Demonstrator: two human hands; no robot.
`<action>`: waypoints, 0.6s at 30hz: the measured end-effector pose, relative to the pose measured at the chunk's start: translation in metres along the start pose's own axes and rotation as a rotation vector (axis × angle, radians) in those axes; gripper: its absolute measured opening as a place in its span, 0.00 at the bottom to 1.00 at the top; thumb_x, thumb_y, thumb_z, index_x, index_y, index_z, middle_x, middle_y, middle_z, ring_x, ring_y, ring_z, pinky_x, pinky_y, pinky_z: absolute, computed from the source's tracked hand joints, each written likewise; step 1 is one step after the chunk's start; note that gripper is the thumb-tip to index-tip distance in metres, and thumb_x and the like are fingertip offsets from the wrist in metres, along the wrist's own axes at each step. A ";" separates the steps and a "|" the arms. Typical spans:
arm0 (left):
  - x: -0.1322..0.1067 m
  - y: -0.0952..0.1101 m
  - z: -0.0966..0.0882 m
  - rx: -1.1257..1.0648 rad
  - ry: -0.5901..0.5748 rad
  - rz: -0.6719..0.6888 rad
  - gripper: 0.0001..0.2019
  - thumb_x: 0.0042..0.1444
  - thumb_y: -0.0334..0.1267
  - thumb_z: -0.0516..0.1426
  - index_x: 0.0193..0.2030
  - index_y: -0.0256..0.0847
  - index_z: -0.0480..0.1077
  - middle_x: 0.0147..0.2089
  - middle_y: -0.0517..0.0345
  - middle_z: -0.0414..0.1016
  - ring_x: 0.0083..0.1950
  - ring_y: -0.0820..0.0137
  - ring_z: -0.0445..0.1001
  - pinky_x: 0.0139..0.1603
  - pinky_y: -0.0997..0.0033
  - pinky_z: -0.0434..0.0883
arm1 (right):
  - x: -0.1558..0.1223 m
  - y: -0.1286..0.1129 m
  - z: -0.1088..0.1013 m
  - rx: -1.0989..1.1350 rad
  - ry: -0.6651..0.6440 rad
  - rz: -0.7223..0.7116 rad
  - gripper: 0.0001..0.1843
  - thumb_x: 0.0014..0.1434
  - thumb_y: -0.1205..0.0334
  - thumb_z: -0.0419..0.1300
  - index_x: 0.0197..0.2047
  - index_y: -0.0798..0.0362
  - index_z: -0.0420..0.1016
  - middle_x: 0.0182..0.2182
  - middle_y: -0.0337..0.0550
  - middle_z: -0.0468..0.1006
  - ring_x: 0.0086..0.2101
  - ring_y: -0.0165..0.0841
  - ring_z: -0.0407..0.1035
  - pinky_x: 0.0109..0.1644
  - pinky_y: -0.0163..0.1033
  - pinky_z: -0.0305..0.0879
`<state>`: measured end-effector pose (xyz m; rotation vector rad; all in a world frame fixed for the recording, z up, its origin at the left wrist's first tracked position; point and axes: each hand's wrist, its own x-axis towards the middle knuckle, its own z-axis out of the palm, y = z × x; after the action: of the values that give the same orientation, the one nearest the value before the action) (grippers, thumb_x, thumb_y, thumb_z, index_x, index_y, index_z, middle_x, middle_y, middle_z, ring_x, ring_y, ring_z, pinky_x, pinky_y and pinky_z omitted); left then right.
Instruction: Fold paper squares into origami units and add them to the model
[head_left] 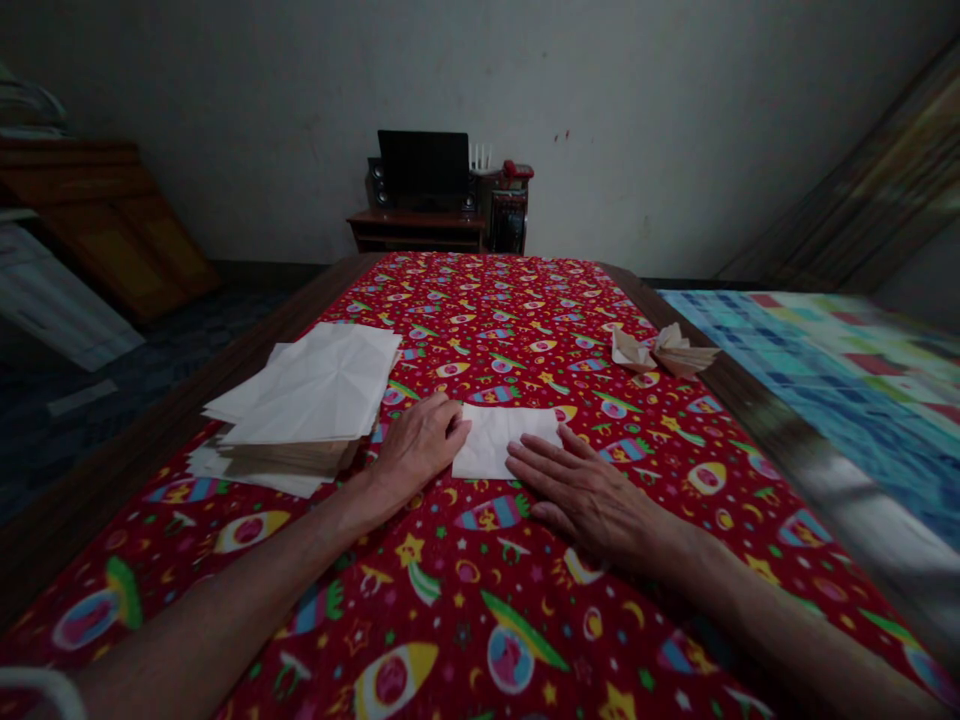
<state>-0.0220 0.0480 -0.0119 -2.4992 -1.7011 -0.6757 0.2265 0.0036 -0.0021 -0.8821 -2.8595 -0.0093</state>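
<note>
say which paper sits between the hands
The small white sheet lying alone between the left hand and right hand; the other sheets sit stacked to the left.

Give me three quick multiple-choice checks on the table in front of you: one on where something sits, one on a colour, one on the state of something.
1. Where is the stack of creased white paper relative to the left hand?
A. Under it
B. On the floor
C. To its left, on the table

2. What is the ground colour of the printed table cloth?
A. Blue
B. Red
C. Green

3. What state is the small white paper sheet in?
A. Lying on the cloth, between the left hand and the right hand
B. Held up in the air
C. Crumpled in a fist

1: C, the stack sits beyond the left hand's outer side.
2: B, red fills the cloth behind its prints.
3: A, the sheet lies on the cloth where both hands meet it.
</note>
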 end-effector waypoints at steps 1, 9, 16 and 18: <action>0.000 -0.001 0.002 -0.012 0.020 -0.008 0.05 0.57 0.36 0.54 0.31 0.39 0.65 0.33 0.58 0.67 0.35 0.68 0.69 0.35 0.70 0.66 | 0.000 0.000 -0.001 0.007 -0.003 0.005 0.26 0.68 0.55 0.44 0.66 0.53 0.55 0.64 0.45 0.58 0.63 0.37 0.50 0.67 0.55 0.38; 0.004 0.002 -0.002 -0.079 0.184 0.186 0.19 0.56 0.31 0.57 0.55 0.40 0.63 0.61 0.48 0.59 0.62 0.59 0.58 0.60 0.55 0.63 | 0.002 -0.004 -0.006 0.042 0.001 0.016 0.25 0.68 0.55 0.43 0.65 0.54 0.56 0.63 0.47 0.59 0.63 0.37 0.51 0.67 0.55 0.42; 0.004 0.015 -0.025 0.055 -0.171 0.466 0.11 0.60 0.27 0.50 0.45 0.37 0.70 0.49 0.53 0.74 0.52 0.66 0.71 0.63 0.57 0.60 | 0.001 -0.003 -0.004 0.057 -0.005 0.006 0.25 0.69 0.55 0.42 0.66 0.53 0.54 0.63 0.46 0.59 0.63 0.36 0.51 0.67 0.55 0.38; -0.001 0.021 -0.034 0.085 -0.223 0.478 0.13 0.57 0.26 0.50 0.47 0.35 0.69 0.52 0.48 0.73 0.56 0.64 0.70 0.63 0.60 0.61 | 0.001 -0.002 -0.002 0.062 0.003 -0.002 0.26 0.69 0.54 0.42 0.67 0.51 0.52 0.64 0.45 0.58 0.63 0.36 0.50 0.67 0.55 0.38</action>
<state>-0.0143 0.0294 0.0231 -2.8414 -1.0710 -0.2843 0.2249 0.0020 0.0003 -0.8661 -2.8412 0.0778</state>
